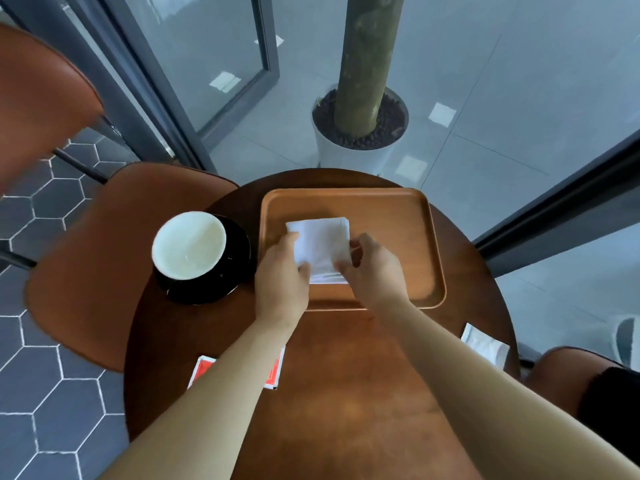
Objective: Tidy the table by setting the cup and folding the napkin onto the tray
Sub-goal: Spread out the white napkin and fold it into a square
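A white folded napkin (pixel 320 242) lies on the wooden tray (pixel 391 209) at the far side of the round table. My left hand (pixel 281 278) holds its left edge, thumb on top. My right hand (pixel 372 268) pinches its right edge near the front corner. A cup (pixel 188 244), black outside and white inside, stands on a black saucer (pixel 239 258) on the table, left of the tray and apart from both hands.
A red-and-white packet (pixel 202 368) lies under my left forearm and a white packet (pixel 485 344) near the table's right edge. A brown chair (pixel 104 254) stands left of the table. A potted trunk (pixel 360 133) and glass walls are behind.
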Available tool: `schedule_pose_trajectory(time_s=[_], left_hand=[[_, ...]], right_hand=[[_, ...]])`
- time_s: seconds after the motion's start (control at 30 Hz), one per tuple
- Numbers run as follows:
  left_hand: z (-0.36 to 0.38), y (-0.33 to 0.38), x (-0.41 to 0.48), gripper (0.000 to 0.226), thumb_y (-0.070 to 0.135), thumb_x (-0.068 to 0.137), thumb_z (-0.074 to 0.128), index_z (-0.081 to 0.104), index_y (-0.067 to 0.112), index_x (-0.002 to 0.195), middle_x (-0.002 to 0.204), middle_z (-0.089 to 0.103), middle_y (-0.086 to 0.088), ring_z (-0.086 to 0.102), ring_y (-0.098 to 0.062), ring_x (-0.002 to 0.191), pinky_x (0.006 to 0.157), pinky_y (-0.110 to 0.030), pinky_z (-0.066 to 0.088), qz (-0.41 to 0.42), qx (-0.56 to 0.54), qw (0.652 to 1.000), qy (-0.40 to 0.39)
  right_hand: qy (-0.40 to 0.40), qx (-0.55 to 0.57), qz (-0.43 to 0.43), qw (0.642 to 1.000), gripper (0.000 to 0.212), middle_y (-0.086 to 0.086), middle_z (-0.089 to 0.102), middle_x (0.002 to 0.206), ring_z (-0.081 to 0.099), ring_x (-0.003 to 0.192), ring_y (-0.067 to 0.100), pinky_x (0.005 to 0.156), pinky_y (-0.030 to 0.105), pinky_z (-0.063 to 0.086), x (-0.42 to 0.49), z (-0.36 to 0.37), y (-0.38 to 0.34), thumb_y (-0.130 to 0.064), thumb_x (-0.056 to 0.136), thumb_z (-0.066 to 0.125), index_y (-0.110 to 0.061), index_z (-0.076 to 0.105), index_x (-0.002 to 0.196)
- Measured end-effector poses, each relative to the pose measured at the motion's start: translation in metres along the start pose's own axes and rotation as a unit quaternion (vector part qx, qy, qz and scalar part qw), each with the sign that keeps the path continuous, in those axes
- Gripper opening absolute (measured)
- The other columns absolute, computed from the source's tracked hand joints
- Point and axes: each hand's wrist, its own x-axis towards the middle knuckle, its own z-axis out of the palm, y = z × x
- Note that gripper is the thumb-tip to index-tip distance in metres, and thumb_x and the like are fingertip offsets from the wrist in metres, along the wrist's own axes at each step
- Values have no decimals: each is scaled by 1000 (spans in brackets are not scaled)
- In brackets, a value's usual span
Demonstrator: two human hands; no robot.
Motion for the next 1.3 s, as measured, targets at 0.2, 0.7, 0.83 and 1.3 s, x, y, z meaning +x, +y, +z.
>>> schedule_pose_trajectory(time_s=[0.2, 0.7, 0.83, 1.3], left_hand=[[-3, -9, -10, 30, 25, 87, 69, 64, 14, 114, 117, 55, -13, 55, -28, 107, 86, -38, 53, 170, 173, 969, 35], [-17, -16, 13, 17, 12, 77, 80, 73, 11, 93, 95, 66, -9, 67, -29, 99, 85, -35, 56, 263, 268, 924, -74], [-25, -13, 25, 25, 15, 83, 77, 71, 9, 106, 107, 66, -13, 65, -29, 107, 90, -36, 55, 216, 281, 930, -96], [-27, -12, 44, 32, 14, 83, 77, 69, 9, 113, 116, 65, -14, 65, -28, 109, 85, -35, 58, 162, 258, 946, -111]], right_hand=[[37, -113, -145, 982, 54, 6, 53, 122, 55, 100, 26, 77, 35, 52, -5, -7, 10, -27, 83, 76, -18, 53, 131], [-9, -188, -301, 935, 14, 7, 62, 110, 54, 89, 30, 70, 44, 54, 5, 6, 10, -3, 84, 69, -8, 71, 97], [2, -178, -296, 939, 13, 8, 63, 109, 57, 88, 33, 71, 43, 55, 17, 14, -4, -5, 82, 73, -8, 73, 95], [-5, -170, -292, 941, 14, 12, 64, 108, 57, 88, 35, 73, 43, 55, 35, 15, -19, -2, 81, 74, -6, 74, 95]])
